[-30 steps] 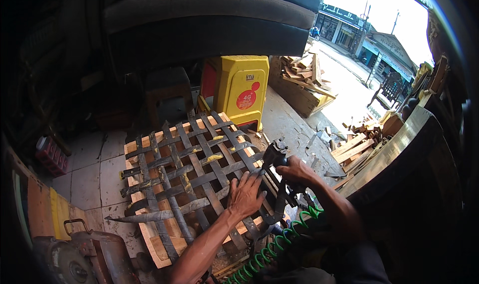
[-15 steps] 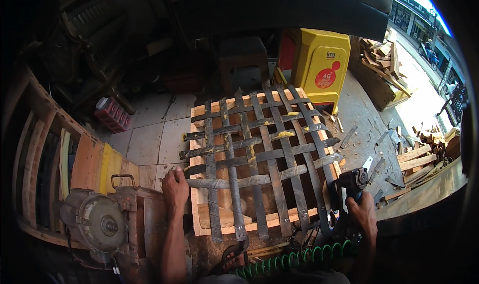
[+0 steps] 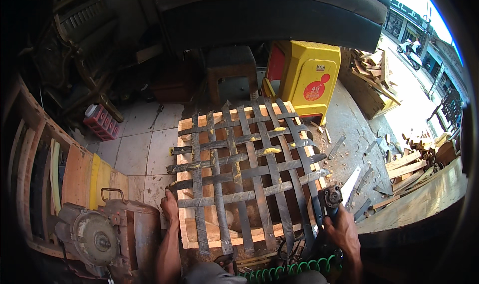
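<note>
A light wooden frame with dark rubber straps woven across it lies before me. Some straps carry yellow smears, and several loose ends stick out past the rails. My left hand is closed at the frame's left edge, beside the end of the nearest crosswise strap; its fingers are partly hidden. In my right hand is a staple gun with a dark head and a blue grip, held at the right rail near the front corner. A green coiled hose runs below it.
To the left stand a grey motor-like machine and a slatted wooden piece. A yellow plastic stool and a dark stool stand behind the frame. A handsaw, scraps and a wood pile lie right.
The view has shifted, so the frame appears lower and further left. My right hand has brought the staple gun closer to the right rail. My left hand stays at the left edge.
</note>
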Action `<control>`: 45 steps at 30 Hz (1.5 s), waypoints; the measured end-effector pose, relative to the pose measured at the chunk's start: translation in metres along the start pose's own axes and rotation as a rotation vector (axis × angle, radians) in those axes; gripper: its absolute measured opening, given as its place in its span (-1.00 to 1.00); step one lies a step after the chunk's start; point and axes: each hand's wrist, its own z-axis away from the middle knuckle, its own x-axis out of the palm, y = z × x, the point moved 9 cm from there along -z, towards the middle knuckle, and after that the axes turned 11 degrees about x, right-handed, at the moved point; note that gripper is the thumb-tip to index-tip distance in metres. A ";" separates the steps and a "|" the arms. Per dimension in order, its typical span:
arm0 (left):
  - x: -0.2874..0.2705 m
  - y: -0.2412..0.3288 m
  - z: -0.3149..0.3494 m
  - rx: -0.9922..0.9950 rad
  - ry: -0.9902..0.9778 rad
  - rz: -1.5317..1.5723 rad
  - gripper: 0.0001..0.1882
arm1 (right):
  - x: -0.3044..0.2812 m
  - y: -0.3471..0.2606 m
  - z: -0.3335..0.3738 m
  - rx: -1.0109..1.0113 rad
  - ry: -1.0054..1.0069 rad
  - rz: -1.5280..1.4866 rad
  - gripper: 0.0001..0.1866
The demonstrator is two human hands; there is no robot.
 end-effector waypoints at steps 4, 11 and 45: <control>0.021 -0.023 -0.004 0.067 0.002 0.141 -0.28 | 0.023 -0.045 0.016 -0.024 -0.251 0.114 -0.64; 0.030 -0.004 0.002 0.079 -0.002 0.359 -0.40 | 0.076 -0.105 -0.025 0.016 -0.381 0.201 -0.61; 0.037 -0.011 0.013 0.207 0.157 0.221 -0.54 | 0.225 -0.288 0.030 -0.423 -0.961 0.591 -0.66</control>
